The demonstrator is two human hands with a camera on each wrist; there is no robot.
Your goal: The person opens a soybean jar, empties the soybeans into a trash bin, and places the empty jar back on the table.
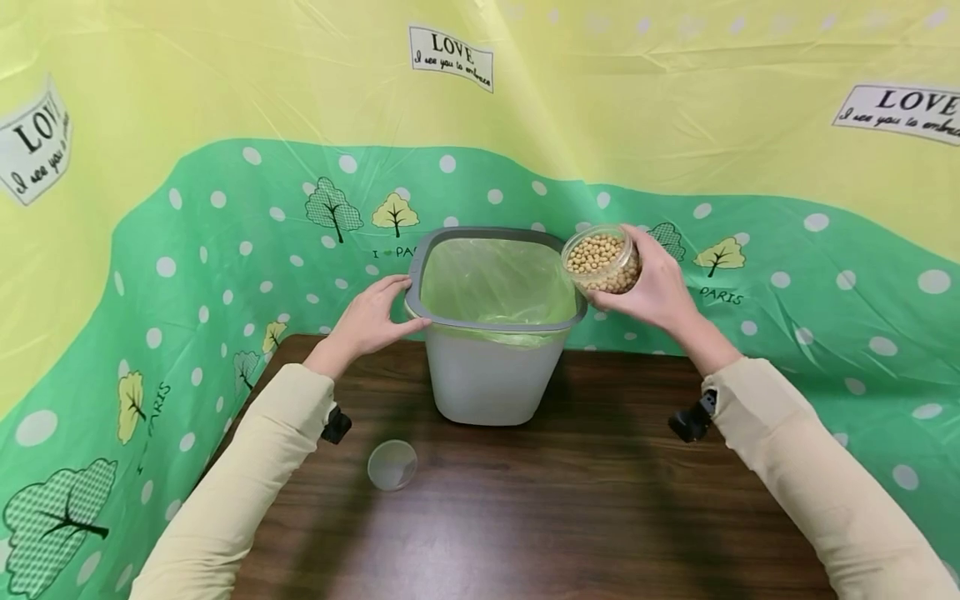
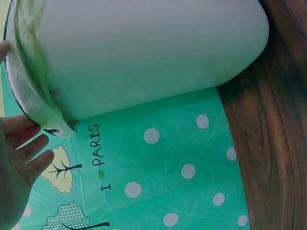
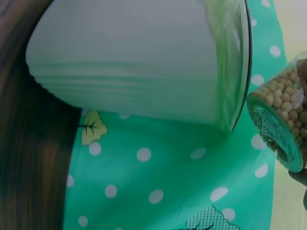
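Observation:
A white trash bin (image 1: 491, 375) with a grey rim stands upright, lined with a light green plastic bag (image 1: 498, 283). My left hand (image 1: 372, 319) touches the rim's left side, its fingers fairly straight and spread; the left wrist view shows some fingers (image 2: 36, 153) off the bin. A clear jar (image 1: 602, 259) of round, pale beans tilts toward the bin above the rim's right side, gripped by my right hand (image 1: 658, 283). Its mouth is uncovered and the beans are still inside. The jar's base (image 3: 276, 134) has a printed label in the right wrist view, where most of that hand is cut off.
A round, translucent lid (image 1: 392, 465) lies on the dark wooden table (image 1: 525, 508), in front of the bin and to the left. Directly behind the table hangs a green and yellow cloth (image 1: 247, 217) printed with trees and dots, which also runs along the left.

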